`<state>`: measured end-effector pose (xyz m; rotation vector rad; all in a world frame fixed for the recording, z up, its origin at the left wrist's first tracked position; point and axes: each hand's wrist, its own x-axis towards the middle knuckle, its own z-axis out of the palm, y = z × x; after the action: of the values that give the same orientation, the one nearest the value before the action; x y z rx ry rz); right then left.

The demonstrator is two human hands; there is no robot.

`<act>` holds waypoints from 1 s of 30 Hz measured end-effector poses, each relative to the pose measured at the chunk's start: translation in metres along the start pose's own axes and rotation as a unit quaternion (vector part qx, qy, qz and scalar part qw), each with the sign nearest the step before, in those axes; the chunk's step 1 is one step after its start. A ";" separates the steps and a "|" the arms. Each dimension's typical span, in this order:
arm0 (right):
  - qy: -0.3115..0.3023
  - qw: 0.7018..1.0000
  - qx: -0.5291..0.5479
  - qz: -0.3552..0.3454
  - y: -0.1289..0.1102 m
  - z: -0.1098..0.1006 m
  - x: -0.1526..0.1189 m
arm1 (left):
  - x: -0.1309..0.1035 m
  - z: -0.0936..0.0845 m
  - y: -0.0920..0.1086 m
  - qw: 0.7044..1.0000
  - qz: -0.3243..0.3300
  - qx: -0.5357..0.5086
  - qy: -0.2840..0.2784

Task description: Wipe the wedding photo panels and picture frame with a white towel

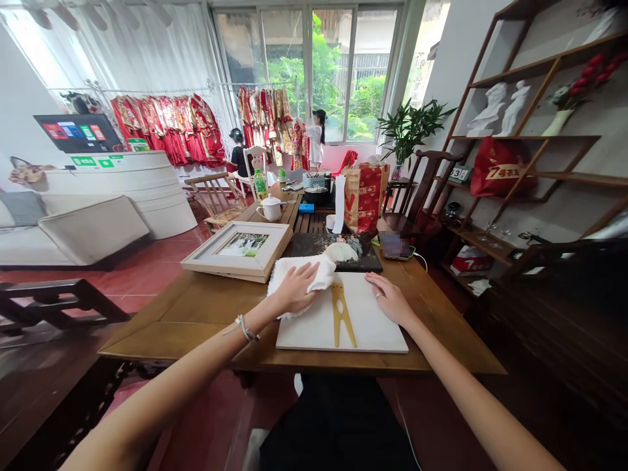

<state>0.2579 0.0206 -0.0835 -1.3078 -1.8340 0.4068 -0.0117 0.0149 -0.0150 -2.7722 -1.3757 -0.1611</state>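
Observation:
A flat white board [304, 335] lies near the front edge of the wooden table. On its middle rests a gold two-legged piece [340, 314] with an oval hole, like a folding frame stand. My left hand [297, 288] lies stretched out on a white cloth [324, 273], pressing it against the board's upper left part; the cloth is bunched around the fingers. My right hand [390, 297] rests on the board's right side near the far corner, its fingers extended and apart from the gold piece.
A framed photo [235, 252] lies left of the board. Behind are a dark decorated panel [367, 252], a phone [400, 247] with a cable, a white lidded cup [269, 208] and a paper bag [366, 196]. Two people are farther back near red garments [169, 127].

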 end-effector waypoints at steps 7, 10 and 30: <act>-0.008 1.000 -0.014 0.002 -0.002 0.000 0.001 | -0.063 -0.008 0.038 0.999 0.030 -0.018 -0.027; -0.005 1.000 -0.012 -0.002 -0.002 0.000 0.001 | -0.093 -0.012 0.058 0.996 0.068 -0.038 -0.031; -0.003 1.000 -0.016 -0.014 0.002 0.001 0.000 | -0.022 0.007 0.054 0.999 0.026 0.000 0.044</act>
<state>0.2584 0.0222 -0.0856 -1.3023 -1.8689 0.3673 0.0186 -0.0348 -0.0241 -2.7603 -1.2830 -0.2775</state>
